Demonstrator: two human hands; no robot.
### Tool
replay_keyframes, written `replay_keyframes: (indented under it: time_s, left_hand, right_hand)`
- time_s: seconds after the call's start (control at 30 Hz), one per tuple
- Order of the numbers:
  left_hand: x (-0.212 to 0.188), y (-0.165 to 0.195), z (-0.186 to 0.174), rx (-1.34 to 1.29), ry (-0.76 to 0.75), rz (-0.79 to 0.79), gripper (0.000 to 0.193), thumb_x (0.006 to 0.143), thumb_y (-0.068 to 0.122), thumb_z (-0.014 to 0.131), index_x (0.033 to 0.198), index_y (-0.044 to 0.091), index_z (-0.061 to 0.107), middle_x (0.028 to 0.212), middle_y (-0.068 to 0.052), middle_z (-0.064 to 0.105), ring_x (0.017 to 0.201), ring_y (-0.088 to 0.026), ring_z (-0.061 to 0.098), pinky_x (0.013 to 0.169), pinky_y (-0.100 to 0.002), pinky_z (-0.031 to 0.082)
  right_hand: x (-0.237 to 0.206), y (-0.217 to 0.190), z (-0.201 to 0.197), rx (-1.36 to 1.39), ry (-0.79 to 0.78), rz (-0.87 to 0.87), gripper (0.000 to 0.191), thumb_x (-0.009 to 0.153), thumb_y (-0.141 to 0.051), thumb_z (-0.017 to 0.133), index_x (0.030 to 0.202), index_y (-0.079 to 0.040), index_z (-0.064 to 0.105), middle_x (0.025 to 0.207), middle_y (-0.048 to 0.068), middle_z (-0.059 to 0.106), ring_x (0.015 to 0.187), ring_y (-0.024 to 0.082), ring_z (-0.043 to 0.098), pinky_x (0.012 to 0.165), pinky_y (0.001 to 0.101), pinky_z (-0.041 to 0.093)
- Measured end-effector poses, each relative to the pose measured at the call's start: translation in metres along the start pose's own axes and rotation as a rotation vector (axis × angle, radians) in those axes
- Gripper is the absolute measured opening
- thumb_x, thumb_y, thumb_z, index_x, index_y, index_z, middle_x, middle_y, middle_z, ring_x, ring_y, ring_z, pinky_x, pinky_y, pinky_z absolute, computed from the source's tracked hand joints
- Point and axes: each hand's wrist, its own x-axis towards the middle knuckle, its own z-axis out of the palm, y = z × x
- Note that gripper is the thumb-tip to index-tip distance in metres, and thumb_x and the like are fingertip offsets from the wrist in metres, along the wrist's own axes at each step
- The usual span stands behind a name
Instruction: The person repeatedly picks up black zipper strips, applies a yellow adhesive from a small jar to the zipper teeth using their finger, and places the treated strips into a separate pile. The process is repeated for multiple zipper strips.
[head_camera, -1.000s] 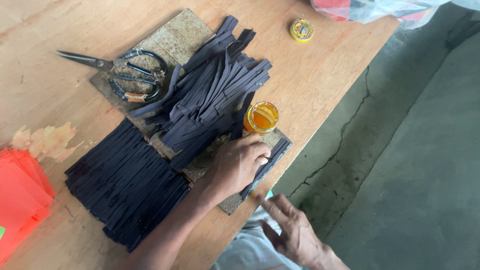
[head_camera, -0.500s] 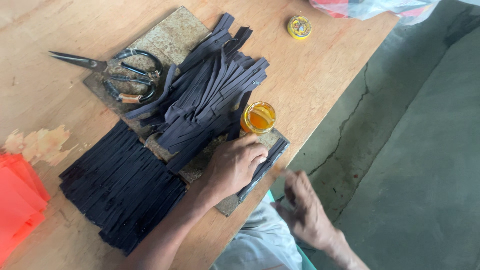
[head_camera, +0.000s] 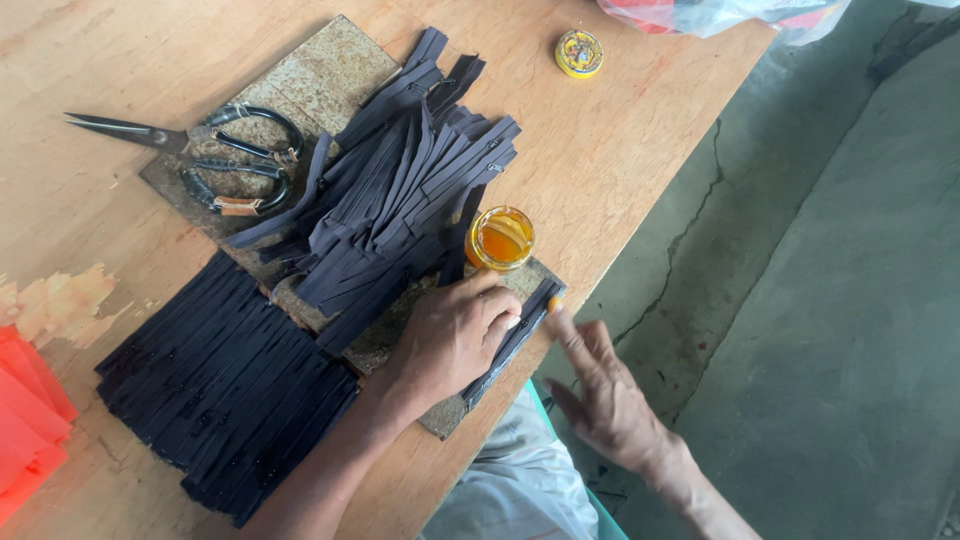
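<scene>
Wooden table (head_camera: 620, 150) beside a cracked concrete floor (head_camera: 820, 300). On a worn board (head_camera: 330, 75) lies a loose heap of dark zippers (head_camera: 400, 200); a neat stack of them (head_camera: 225, 385) sits nearer the person. The left hand (head_camera: 455, 335) presses flat on one zipper (head_camera: 515, 335) at the board's edge, fingers curled over it. The right hand (head_camera: 600, 390) is open, its fingertip touching that zipper's end. A small jar of amber liquid (head_camera: 500, 238) stands just beyond. Scissors (head_camera: 200, 160) rest on the board's far side.
</scene>
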Motion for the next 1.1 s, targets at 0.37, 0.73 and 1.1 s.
replay_keyframes:
  time_s: [0.37,0.73,1.1]
  left_hand:
    - [0.002,0.000,0.000,-0.004,-0.010,-0.007,0.012,0.098,0.017,0.063,0.095,0.006,0.066,0.090,-0.008,0.065,0.078,-0.026,0.068,0.071,-0.040,0.055]
    - [0.006,-0.002,-0.003,-0.007,-0.051,-0.025,0.012,0.098,0.015,0.062,0.094,0.005,0.065,0.089,-0.008,0.065,0.076,-0.025,0.069,0.069,-0.039,0.056]
    - [0.001,0.000,0.000,0.061,-0.007,0.067,0.010,0.096,0.011,0.064,0.090,0.004,0.060,0.086,-0.009,0.062,0.074,-0.026,0.067,0.066,-0.040,0.055]
  right_hand:
    - [-0.014,-0.006,0.001,-0.377,-0.025,0.008,0.076,0.082,-0.004,0.064,0.151,-0.026,0.042,0.109,0.016,0.055,0.084,0.026,0.063,0.062,0.0372,0.059]
    - [-0.018,-0.010,0.006,-0.356,-0.074,0.037,0.075,0.082,0.002,0.063,0.150,-0.024,0.046,0.108,0.015,0.056,0.085,0.026,0.064,0.062,0.0373,0.059]
    - [-0.024,-0.016,0.014,-0.331,-0.189,0.215,0.074,0.084,0.000,0.067,0.150,-0.028,0.046,0.109,0.014,0.057,0.077,0.024,0.061,0.058,0.0353,0.058]
